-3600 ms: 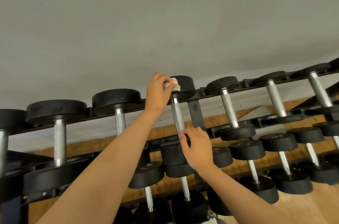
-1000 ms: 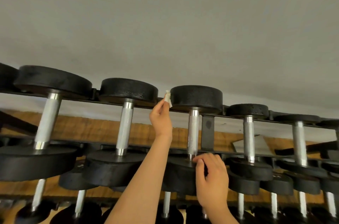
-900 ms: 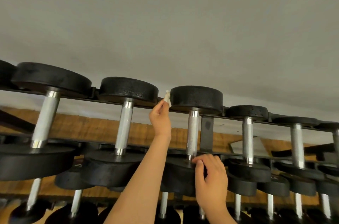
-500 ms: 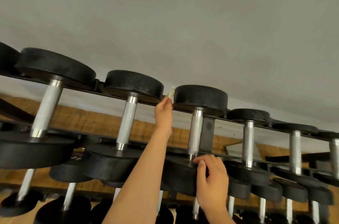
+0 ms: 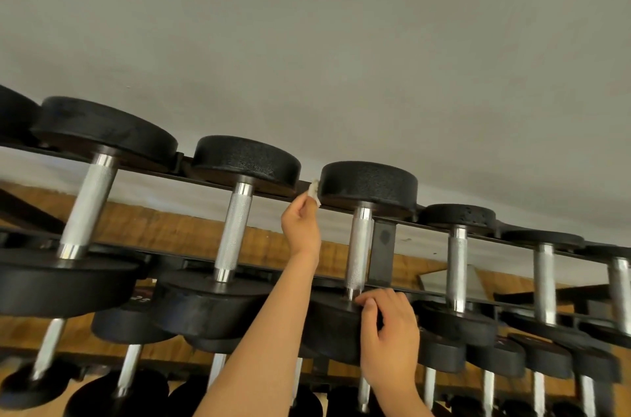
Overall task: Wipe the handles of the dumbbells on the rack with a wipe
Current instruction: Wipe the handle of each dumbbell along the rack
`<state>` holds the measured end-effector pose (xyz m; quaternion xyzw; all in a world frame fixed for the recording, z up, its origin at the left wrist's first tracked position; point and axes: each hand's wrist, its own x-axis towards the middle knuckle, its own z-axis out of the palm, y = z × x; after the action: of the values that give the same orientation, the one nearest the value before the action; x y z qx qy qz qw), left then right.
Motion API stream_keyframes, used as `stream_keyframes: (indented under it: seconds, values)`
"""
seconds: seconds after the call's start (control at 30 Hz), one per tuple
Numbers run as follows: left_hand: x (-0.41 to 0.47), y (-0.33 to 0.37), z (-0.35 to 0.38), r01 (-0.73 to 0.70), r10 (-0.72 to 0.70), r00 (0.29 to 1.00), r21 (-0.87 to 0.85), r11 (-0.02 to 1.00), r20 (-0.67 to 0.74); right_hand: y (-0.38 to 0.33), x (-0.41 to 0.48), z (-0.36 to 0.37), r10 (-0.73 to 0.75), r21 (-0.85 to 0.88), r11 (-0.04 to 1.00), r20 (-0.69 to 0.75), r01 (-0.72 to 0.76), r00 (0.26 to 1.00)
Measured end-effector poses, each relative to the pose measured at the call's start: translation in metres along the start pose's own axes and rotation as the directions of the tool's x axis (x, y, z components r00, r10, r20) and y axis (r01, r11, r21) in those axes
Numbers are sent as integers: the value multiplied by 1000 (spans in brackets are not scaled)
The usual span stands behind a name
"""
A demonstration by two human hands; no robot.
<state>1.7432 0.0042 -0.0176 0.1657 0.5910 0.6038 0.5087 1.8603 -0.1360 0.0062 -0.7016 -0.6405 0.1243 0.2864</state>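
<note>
Black dumbbells with knurled silver handles lie across the top tier of a black rack. My left hand is raised between two of them and pinches a small crumpled white wipe against the far rail, just left of the middle dumbbell's far head. That dumbbell's handle stands bare to the right of my wrist. My right hand rests with curled fingers on the same dumbbell's near head, fingertips by the base of the handle.
More dumbbells fill the top tier to the left and right, with smaller ones on the lower tiers. A grey wall rises behind the rack. Wooden floor shows through the tiers.
The view has tilted and drifted right, so the rack slopes more. My left hand with the wipe stays at the far rail; my right hand stays on the near head.
</note>
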Motion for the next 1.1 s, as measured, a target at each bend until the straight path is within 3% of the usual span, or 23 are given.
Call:
stream_keyframes:
  seconds: [0.13, 0.37, 0.57, 0.7, 0.9, 1.0, 1.1]
  values:
    - [-4, -3, -7, -36, 35, 999, 18, 999, 26, 0, 0, -1, -15, -6, 1000, 1, 15, 1000]
    - [-4, 11, 2, 49, -50, 999, -30, 998, -17, -1, 0, -2, -34, -4, 999, -14, 34, 999]
    - [-35, 14, 1, -150, 142, 985, -80, 985, -97, -1, 0, -2, -42, 14, 999, -29, 42, 999]
    - [-46, 32, 13, -325, 326, 945, -25, 945, 5, -1, 0, -2, -41, 28, 999, -34, 42, 999]
    - [-51, 32, 17, -646, 595, 760, 202, 736, 261, 1, 1, -1, -49, 24, 998, -35, 50, 998]
    - [-52, 29, 21, -735, 647, 673, 225, 640, 358, 1, 0, -2, -50, 33, 998, -34, 52, 998]
    - [-47, 35, 23, -680, 618, 729, 213, 701, 293, 0, 0, -3, -45, 36, 998, -37, 46, 998]
